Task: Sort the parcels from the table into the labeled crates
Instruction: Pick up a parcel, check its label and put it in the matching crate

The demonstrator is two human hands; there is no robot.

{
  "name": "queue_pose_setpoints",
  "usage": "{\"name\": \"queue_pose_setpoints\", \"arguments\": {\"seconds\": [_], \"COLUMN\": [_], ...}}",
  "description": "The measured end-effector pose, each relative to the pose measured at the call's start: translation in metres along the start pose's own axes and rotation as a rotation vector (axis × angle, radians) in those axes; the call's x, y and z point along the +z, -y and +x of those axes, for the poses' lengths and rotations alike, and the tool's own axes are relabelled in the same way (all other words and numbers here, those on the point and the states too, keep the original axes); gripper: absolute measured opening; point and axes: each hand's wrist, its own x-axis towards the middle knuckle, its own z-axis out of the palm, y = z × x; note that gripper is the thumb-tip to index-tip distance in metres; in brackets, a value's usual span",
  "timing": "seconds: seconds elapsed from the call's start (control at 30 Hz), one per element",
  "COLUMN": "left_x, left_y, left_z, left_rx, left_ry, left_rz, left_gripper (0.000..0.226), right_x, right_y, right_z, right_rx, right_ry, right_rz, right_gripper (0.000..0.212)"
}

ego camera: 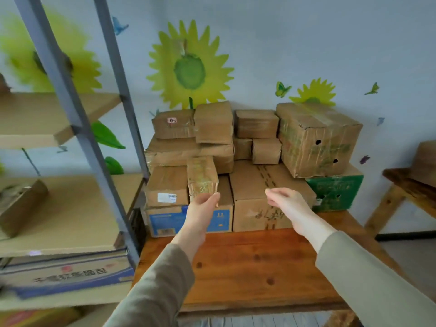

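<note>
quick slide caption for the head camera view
Left hand holds a small parcel before stacked boxes on a wooden table, right hand open nearby.

small brown parcel [202, 177]: upright, held by lower end | parcel stack [254, 147]: brown cardboard, piled at table [247, 267] rear

— Is it bright?
— Bright and even, like soft daylight; where it comes from I cannot tell. Shadows are faint, and a dull sheen lies on the table [259, 260].
— Sharp?
— Soft all over. The shelf [59, 208] at the left and the parcel [202, 175] held up are smeared with blur. The shelf posts [70, 128] lean, and the sleeves [377, 279] stretch toward the lower edge.
</note>
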Motion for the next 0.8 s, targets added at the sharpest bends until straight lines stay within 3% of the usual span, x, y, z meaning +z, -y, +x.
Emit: {"name": "queue_pose_setpoints", "arguments": {"seconds": [0.13,0.43,0.8], "left_x": [-0.016,-0.034,-0.037], "left_y": [-0.001,-0.011,-0.010], "left_z": [0.022,0.075,0.129], "left_rx": [0.009,0.060,-0.014], "left_ry": [-0.080,-0.339,-0.285], "left_rz": [0.000,0.016,0.059], "left_gripper": [0.049,0.046,0.054], "right_x": [0.024,0.063,0.125], "right_y": [0.008,0.027,0.038], "right_z": [0.028,0.100,0.145], "right_rx": [-0.013,-0.015,0.064], "right_ry": [0.070,0.150,0.212], "right_rz": [-0.018,-0.005,-0.001], "right_gripper": [0.040,0.045,0.060]}}
